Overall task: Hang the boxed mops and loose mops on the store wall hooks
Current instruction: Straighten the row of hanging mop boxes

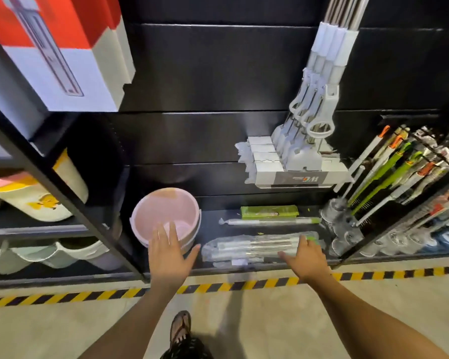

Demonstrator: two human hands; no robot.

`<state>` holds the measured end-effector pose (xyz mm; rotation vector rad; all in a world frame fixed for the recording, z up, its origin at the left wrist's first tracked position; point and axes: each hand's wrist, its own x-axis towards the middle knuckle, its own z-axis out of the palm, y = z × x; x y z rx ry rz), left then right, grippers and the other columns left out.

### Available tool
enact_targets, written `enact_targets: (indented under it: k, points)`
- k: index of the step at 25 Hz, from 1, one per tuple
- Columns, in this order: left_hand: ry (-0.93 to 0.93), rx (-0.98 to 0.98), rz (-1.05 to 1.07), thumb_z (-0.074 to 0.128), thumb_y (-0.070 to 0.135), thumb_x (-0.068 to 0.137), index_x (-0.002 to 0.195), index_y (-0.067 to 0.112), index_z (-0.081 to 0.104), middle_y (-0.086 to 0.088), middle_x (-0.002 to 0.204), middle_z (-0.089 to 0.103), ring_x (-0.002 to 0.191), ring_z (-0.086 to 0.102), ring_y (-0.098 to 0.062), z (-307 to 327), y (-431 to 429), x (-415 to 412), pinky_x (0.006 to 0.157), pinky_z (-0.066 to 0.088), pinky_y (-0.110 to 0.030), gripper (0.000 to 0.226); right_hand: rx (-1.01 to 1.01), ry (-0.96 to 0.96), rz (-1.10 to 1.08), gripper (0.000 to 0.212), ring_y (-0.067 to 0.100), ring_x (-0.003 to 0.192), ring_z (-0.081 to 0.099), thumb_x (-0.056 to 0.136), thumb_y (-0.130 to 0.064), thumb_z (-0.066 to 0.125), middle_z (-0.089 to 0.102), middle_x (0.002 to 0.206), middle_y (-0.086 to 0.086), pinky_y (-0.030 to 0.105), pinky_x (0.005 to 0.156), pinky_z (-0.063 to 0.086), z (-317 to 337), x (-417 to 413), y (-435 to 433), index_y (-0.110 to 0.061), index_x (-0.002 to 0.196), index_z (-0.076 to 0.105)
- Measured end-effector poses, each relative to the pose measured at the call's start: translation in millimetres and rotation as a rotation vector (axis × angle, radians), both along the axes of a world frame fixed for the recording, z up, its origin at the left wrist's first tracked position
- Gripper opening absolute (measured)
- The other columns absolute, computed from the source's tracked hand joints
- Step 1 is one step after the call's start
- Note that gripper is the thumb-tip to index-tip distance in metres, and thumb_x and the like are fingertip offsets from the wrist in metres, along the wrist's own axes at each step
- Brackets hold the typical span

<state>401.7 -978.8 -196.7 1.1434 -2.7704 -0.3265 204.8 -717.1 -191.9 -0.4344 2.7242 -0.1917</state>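
Note:
A bundle of loose mops in clear plastic wrap [246,248] lies on the black bottom shelf [213,229]. My right hand [305,256] reaches over its right end with fingers spread, touching or just above the wrap. My left hand [167,251] hovers open in front of the pink bucket [165,212], left of the bundle. Behind the bundle lie a thin white mop stick [270,221] and a green boxed mop [268,211]. Several grey sponge mops [311,141] hang on the black wall. Red-and-white mop boxes [55,50] hang at the upper left.
A black rack post [62,182] slants at the left, with pale buckets [36,200] behind it. Brushes and brooms [405,172] fill a rack at the right. Yellow-black tape [218,287] runs along the floor in front of the shelf. My sandalled foot [180,327] stands below.

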Motion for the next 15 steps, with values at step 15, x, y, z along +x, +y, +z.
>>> enact_targets:
  k: [15]
  points:
    - [0.685,-0.373,0.038,0.032,0.066,0.09,0.154,0.009,-0.005,-0.015,0.162,-0.01,0.15,-0.012,-0.026,249,-223,-25,0.121,-0.002,-0.048,0.093,-1.037,-0.158,-0.067,0.066,0.027,0.146,0.024,0.101,-0.049,0.034,0.026,0.16,0.007,0.043,0.116,0.021,238,-17,-368,-0.013,0.154,0.018]
